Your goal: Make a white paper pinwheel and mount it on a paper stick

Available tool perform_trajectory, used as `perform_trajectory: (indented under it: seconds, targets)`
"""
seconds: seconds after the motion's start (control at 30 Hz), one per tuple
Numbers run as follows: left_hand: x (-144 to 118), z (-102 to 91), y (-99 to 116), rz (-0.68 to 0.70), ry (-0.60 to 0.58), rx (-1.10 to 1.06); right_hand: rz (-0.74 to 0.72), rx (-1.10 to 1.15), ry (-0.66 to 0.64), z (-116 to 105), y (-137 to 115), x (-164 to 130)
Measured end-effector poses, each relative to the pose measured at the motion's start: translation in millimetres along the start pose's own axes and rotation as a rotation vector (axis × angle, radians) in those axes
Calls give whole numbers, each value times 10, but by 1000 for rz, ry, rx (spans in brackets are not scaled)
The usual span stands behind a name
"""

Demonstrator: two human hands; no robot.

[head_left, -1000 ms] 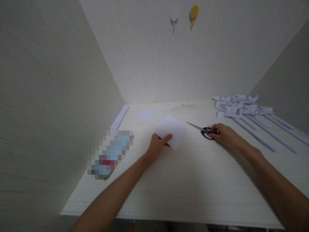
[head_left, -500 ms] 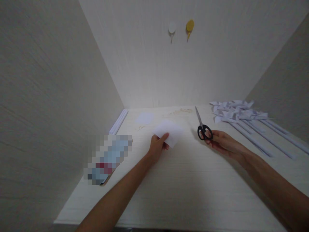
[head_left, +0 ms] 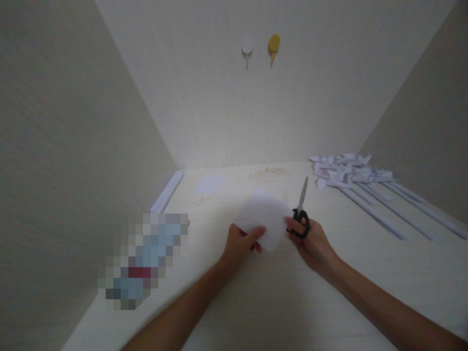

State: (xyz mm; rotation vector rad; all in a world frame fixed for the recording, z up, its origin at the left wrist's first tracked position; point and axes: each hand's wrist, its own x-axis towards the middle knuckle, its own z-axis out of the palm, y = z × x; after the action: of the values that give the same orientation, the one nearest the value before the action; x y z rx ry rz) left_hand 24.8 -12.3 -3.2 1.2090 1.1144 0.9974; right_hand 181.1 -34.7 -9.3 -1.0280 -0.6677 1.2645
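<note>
Pale wood-grain walls close in on three sides of the light tabletop (head_left: 278, 302) I am working over, and two small hooks, one white (head_left: 247, 45) and one yellow (head_left: 274, 44), hang on the back wall. My left hand (head_left: 239, 245) is closed on the near edge of a white sheet of paper (head_left: 263, 217), thumb on top, holding it lifted just above the table near the middle. My right hand (head_left: 312, 243) sits right beside it, fingers through the black handles of a pair of scissors (head_left: 300, 214); the blades point up and away from me, close together, just off the right edge of the sheet, and I cannot tell whether they touch it. Off to the far right lies a heap of folded white paper pinwheels (head_left: 345, 168) with their long white sticks (head_left: 380, 209) fanning toward the table's right edge. Another small white sheet (head_left: 210, 184) lies flat toward the back left, well apart from my hands, and a bundle of white strips (head_left: 167, 191) runs along the left wall. A blurred-out object (head_left: 144, 261) rests on the table's left side, nearer to me than the strips.
</note>
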Motion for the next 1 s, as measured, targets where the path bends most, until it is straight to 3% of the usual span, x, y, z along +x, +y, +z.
perform_trajectory:
  seconds: [0.2,0.37,0.53,0.63,0.83,1.0]
  targets:
    - [-61,45,55,-15,-100,-49,-18,8,74,-7,-82,-3]
    - [-19,32,60,-41,-26,-64,-110,-108,53,-41,-140,22]
    - [86,-55,45,-16,86,-202,35,-169,-126,-89,-118,-91]
    - [87,-76,47,-8,83,-215,67,-214,-222,-91,-72,-164]
    - [-37,27,54,-21,-67,14,-92,-177,26,-50,-21,-124]
    - [-53,50,26,-19,-7,-37,-121,-200,67,-53,-7,-108]
